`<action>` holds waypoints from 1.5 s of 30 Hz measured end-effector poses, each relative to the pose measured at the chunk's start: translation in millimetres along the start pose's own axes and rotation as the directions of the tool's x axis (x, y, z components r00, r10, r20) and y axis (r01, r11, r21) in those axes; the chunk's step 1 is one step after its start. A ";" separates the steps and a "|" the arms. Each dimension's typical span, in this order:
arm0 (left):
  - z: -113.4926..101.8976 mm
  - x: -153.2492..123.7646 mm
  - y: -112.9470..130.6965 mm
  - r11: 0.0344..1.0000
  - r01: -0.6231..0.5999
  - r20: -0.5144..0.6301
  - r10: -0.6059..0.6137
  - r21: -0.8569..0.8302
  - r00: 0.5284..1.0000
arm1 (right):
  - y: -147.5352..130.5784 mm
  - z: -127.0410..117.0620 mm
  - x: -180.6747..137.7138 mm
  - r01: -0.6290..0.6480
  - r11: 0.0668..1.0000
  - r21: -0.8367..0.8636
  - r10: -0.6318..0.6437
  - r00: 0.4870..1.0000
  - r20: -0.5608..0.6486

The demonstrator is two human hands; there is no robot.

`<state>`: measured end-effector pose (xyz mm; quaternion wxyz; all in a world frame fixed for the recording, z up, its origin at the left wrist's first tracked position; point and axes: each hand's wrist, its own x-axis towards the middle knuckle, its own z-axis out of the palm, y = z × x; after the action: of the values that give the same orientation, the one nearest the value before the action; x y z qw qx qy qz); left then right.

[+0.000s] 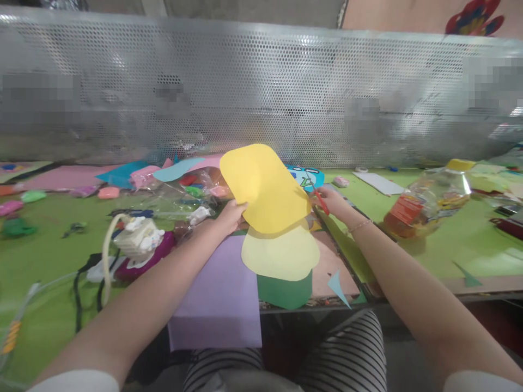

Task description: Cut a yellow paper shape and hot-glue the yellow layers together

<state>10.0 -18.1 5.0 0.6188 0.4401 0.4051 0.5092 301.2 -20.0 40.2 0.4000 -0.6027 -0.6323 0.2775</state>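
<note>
My left hand (231,215) is closed on the left edge of a bright yellow rounded paper shape (263,188), which it holds up and tilted above the table. My right hand (332,202) grips red-handled scissors (321,198) at the paper's right edge. Under the raised piece lie a paler yellow cutout (281,253), a green cutout (286,291) and a lilac sheet (220,294) that hangs over the table's near edge. A small light-blue triangular scrap (337,287) lies right of the green piece.
A plastic bottle (425,204) with a yellow cap lies on its side at the right. A white and purple bag with a strap (137,245) sits at the left. Crumpled clear plastic (192,196), pink and blue paper pieces and a perforated metal screen (261,92) fill the back.
</note>
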 end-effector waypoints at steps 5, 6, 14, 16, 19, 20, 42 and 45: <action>3.1 0.2 3.0 0.979 -0.186 -0.068 0.181 -0.078 0.981 | 6.8 -11.3 3.2 0.171 0.985 -0.016 -0.171 0.985 0.009; 3.7 0.1 3.3 0.975 -0.202 -0.074 0.195 -0.091 0.978 | 7.4 -11.2 2.6 0.175 0.985 0.009 -0.175 0.983 0.048; 4.2 1.5 4.2 0.944 -0.301 -0.127 0.284 -0.139 0.950 | 3.2 -1.4 -5.6 0.095 0.990 0.105 -0.116 0.969 0.216; 4.2 2.3 4.4 0.937 -0.314 -0.140 0.294 -0.154 0.946 | 3.3 -1.0 -5.6 0.078 0.989 0.127 -0.105 0.971 0.215; 3.8 3.6 3.9 0.932 -0.320 -0.138 0.299 -0.172 0.944 | 4.2 -1.1 -5.3 0.083 0.986 0.142 -0.114 0.967 0.229; 3.5 4.2 3.5 0.931 -0.318 -0.131 0.298 -0.178 0.946 | 4.3 -1.2 -5.3 0.092 0.986 0.140 -0.124 0.963 0.240; 2.3 5.7 3.7 0.919 -0.308 -0.136 0.282 -0.246 0.950 | -10.2 -0.9 -14.5 0.111 0.982 0.153 -0.153 0.939 0.306; 2.3 5.1 4.2 0.920 -0.307 -0.128 0.283 -0.245 0.950 | -10.2 -0.3 -14.6 0.104 0.983 0.154 -0.146 0.943 0.299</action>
<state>11.8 -13.0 9.4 0.5687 0.3873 0.2907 0.6649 295.2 -35.6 46.4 0.3530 -0.4818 -0.7037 0.3847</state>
